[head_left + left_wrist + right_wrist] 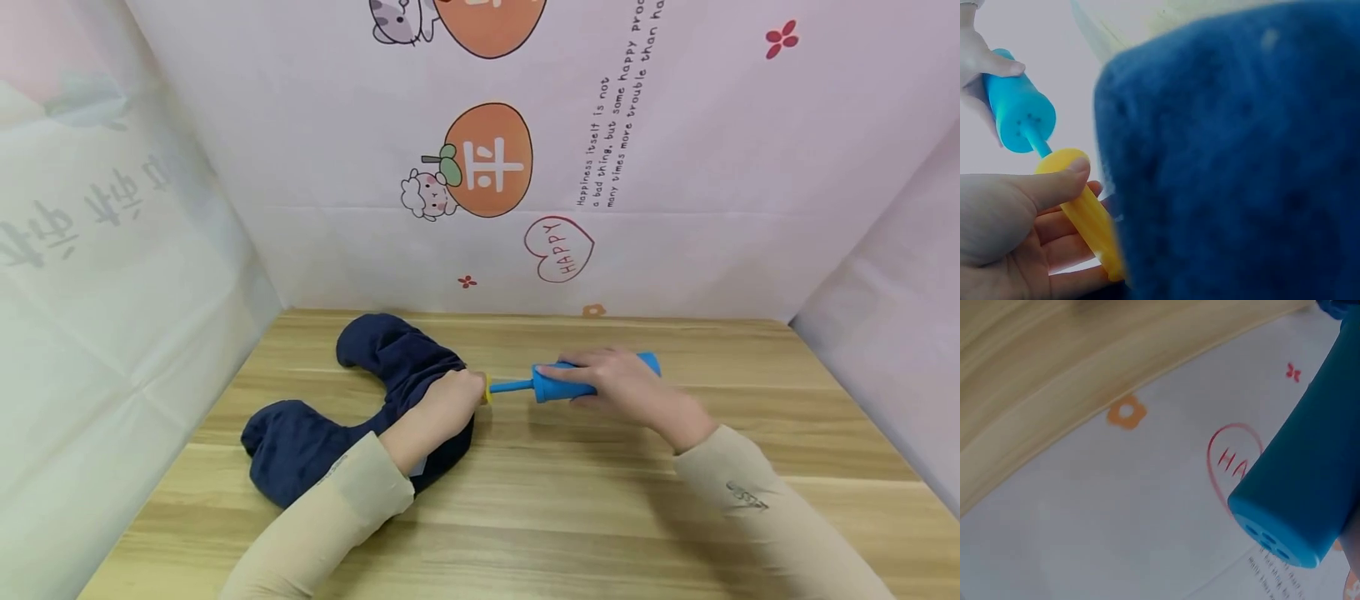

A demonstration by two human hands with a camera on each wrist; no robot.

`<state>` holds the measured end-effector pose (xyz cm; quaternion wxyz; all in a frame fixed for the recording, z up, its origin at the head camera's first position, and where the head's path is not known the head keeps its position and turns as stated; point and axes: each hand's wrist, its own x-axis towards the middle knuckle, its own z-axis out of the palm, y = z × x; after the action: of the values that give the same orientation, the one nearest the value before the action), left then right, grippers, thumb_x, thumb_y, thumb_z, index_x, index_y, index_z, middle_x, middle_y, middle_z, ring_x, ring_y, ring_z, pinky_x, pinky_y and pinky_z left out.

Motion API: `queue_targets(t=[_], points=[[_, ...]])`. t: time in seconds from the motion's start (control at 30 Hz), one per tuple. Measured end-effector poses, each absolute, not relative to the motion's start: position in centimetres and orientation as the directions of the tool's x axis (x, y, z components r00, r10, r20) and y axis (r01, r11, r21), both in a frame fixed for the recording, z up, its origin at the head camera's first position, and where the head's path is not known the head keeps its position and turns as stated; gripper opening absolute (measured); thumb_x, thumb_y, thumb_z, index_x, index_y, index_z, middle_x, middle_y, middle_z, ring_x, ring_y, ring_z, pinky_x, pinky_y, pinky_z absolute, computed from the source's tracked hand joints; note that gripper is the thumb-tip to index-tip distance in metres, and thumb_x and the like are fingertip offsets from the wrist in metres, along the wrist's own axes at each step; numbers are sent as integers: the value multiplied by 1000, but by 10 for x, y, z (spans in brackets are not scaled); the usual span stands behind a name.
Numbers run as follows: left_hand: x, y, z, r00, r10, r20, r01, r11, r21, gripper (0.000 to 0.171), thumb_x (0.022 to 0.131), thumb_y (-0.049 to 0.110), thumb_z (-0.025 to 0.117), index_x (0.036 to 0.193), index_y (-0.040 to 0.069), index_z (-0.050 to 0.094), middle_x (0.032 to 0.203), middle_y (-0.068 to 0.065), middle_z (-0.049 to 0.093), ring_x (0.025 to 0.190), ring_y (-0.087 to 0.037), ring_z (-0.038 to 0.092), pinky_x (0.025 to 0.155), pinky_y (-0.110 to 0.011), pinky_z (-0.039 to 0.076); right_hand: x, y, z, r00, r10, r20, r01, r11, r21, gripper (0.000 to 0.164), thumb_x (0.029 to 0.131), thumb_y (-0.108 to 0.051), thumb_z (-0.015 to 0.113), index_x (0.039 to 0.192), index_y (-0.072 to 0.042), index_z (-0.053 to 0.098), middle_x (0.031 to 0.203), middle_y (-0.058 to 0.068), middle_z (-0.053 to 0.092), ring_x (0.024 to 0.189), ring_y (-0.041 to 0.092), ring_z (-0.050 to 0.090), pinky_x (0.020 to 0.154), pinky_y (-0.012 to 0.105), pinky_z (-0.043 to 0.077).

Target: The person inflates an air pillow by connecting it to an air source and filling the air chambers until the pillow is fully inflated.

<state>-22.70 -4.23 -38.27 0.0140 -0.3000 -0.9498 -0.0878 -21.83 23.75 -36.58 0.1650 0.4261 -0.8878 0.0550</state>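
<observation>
I have the left hand (450, 407) pinching the yellow handle (1089, 220) and the right hand (628, 385) gripping the smooth blue cylinder (1025, 114), perforated at both ends, at the navy cushion's (311, 450) three o'clock.

In the head view, can see just a sliver of the yellow handle (488, 389) past the left hand (454, 398); cannot read the small print (747, 496) on the right sleeve (791, 537). From the left wrist, can see the navy cushion (1229, 156) only blurred and cropped. From the right, barely glimpse the right hand (1352, 542), cut off like the blue cylinder (1300, 472).
</observation>
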Motion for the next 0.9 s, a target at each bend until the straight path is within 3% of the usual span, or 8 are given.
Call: queue_targets(t=[0.27, 0.43, 0.67, 0.9], points=[[-227, -35, -383, -820, 572, 25, 570, 813, 118, 5, 96, -1, 69, 100, 2, 70, 91, -8, 72, 79, -20, 70, 65, -30, 55, -219, 197, -381, -526, -772, 357, -809, 584, 68, 69, 77, -18, 92, 140, -16, 66, 121, 18, 71, 106, 33, 70, 89, 53, 55], [-224, -33, -382, -810, 587, 12, 584, 804, 114, 11, 99, -1, 65, 106, 1, 72, 92, -10, 73, 82, -23, 72, 64, -31, 57, -217, 190, -385, -546, -769, 332, -806, 590, 43, 67, 80, -18, 90, 142, -16, 64, 124, 18, 70, 108, 33, 70, 89, 53, 55], [-224, -38, -380, -802, 597, 29, 594, 792, 137, 4, 99, 4, 67, 97, 3, 70, 82, -8, 69, 68, -17, 66, 54, -27, 48, -215, 211, -380, -592, -742, 314, -781, 625, 5, 68, 80, -19, 90, 143, -20, 64, 128, 16, 69, 113, 32, 68, 92, 53, 54], [-228, -45, -379, -813, 581, 34, 576, 797, 182, 9, 96, 10, 73, 95, 3, 68, 87, -10, 69, 70, -18, 64, 58, -29, 51, -214, 247, -369, -623, -722, 300, -754, 656, 13, 72, 77, -19, 92, 143, -22, 64, 129, 14, 68, 113, 35, 68, 92, 54, 54]])
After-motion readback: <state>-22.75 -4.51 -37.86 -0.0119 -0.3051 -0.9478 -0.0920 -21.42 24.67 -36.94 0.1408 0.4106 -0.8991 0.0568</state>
